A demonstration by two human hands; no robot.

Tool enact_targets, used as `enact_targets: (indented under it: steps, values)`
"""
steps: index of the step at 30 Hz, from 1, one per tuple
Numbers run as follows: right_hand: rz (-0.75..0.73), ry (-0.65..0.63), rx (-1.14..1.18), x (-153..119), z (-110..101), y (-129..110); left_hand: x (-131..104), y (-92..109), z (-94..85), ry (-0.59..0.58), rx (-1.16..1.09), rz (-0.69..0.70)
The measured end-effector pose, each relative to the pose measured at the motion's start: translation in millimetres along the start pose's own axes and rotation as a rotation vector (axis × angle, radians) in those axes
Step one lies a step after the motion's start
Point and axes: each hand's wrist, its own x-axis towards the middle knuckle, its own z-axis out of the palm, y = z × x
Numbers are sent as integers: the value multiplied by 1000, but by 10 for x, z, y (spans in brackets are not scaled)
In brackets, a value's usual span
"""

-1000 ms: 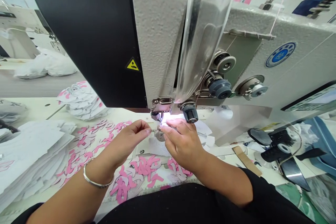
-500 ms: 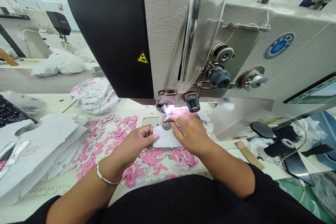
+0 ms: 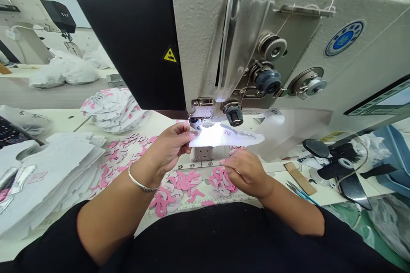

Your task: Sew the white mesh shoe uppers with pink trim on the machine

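Note:
A white fabric piece [image 3: 237, 137] is raised in front of the needle area of the sewing machine [image 3: 200, 30], brightly lit by its lamp. My left hand [image 3: 174, 147] pinches the piece's left end between thumb and fingers. Below the piece's right part, my right hand [image 3: 246, 170] hangs apart from it with curled fingers; whether something small is between them cannot be made out. Pink and grey cut pieces [image 3: 184, 180] lie on the table just in front of both hands.
Stacked white pieces [image 3: 70, 158] lie at the left, with a round pile [image 3: 115, 108] behind them. At the right are scissors [image 3: 301, 192], a cardboard strip [image 3: 299, 178], a black thread spool [image 3: 336, 169] and a blue bin [image 3: 397, 153].
The fabric piece has been lifted off the machine bed and turned, showing a marked side. My right hand has let go of it and moved toward me. The view has shifted slightly.

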Motion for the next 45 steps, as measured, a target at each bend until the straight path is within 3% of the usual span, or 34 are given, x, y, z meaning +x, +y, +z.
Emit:
enact_targets:
  steps: [2, 5, 10, 17, 26, 33, 37, 41, 45]
  values:
    - [209, -316, -33, -143, 173, 92, 13, -27, 16, 11, -41, 5]
    - [336, -459, -63, -255, 394, 194, 13, -79, 20, 26, -104, 2]
    - [417, -556, -113, -262, 522, 177, -70, -197, -65, 49, -99, -13]
    - [476, -597, -169, -239, 596, 72, -216, -404, -249, 97, -46, -38]
    - [490, -592, -204, -228, 715, -3, -331, -455, -229, 125, 80, 9]
    - [511, -518, -127, -259, 772, 13, -406, -532, -241, 134, 144, -2]
    - [578, -419, 11, -262, 761, 41, -449, -569, -246, 127, 180, -1]
    - [699, -250, 210, -152, 611, -40, -487, -659, -211, 117, 200, -14]
    - [797, -171, 591, 32, 461, -239, -546, -777, -120, -58, 169, -40]
